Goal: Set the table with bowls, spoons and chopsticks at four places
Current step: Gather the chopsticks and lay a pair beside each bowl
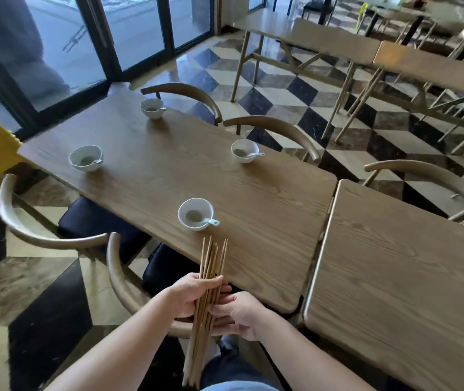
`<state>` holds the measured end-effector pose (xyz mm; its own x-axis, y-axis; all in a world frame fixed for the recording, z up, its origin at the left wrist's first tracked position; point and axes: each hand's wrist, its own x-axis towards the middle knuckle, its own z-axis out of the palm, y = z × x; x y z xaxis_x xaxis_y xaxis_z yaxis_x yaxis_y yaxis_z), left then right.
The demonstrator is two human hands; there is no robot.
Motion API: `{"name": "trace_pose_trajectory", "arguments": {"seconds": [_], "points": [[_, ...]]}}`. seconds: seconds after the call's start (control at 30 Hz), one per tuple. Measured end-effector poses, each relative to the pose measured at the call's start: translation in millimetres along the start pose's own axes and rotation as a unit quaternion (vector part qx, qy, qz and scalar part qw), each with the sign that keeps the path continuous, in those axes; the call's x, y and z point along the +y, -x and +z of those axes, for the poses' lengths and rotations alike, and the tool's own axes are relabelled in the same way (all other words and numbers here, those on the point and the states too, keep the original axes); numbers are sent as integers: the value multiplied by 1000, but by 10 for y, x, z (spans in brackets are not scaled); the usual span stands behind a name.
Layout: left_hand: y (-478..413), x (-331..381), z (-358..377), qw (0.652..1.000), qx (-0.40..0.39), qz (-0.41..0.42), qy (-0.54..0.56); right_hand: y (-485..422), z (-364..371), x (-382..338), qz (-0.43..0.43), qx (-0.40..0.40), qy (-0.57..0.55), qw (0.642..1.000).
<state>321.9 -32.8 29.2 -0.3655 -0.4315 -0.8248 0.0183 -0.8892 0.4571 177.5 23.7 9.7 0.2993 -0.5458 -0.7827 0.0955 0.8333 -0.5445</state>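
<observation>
Several white bowls stand on the brown wooden table, each with a white spoon in it: a near bowl, a left bowl, a right bowl and a far bowl. My left hand grips a bundle of several wooden chopsticks just off the table's near corner. My right hand touches the bundle from the right, its fingers on the sticks. No chopsticks lie on the table.
Curved-back wooden chairs stand around the table, two at the near left and two on the far side. A second wooden table abuts on the right. More tables and chairs fill the back right. Glass doors are at the upper left.
</observation>
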Motion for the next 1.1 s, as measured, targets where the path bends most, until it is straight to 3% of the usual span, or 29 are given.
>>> {"name": "trace_pose_trajectory", "arguments": {"seconds": [0.23,0.4,0.53,0.77,1.1], "points": [[-408,474,-87,996,18,-17,-90,-369,-322,-418,26,1,-19,999],[-596,907,-264,991,-27,-59,-117,-701,-590,-562,49,135,-78,987],[-762,1320,-447,997,-19,-61,-43,-1039,-620,-904,62,219,-114,967],[-1103,1973,-932,996,-4,-93,1,-1625,-515,-1291,100,316,-12,943],[-1264,2260,-1340,992,-10,-125,2,-1828,-485,-1356,167,431,83,883]]}}
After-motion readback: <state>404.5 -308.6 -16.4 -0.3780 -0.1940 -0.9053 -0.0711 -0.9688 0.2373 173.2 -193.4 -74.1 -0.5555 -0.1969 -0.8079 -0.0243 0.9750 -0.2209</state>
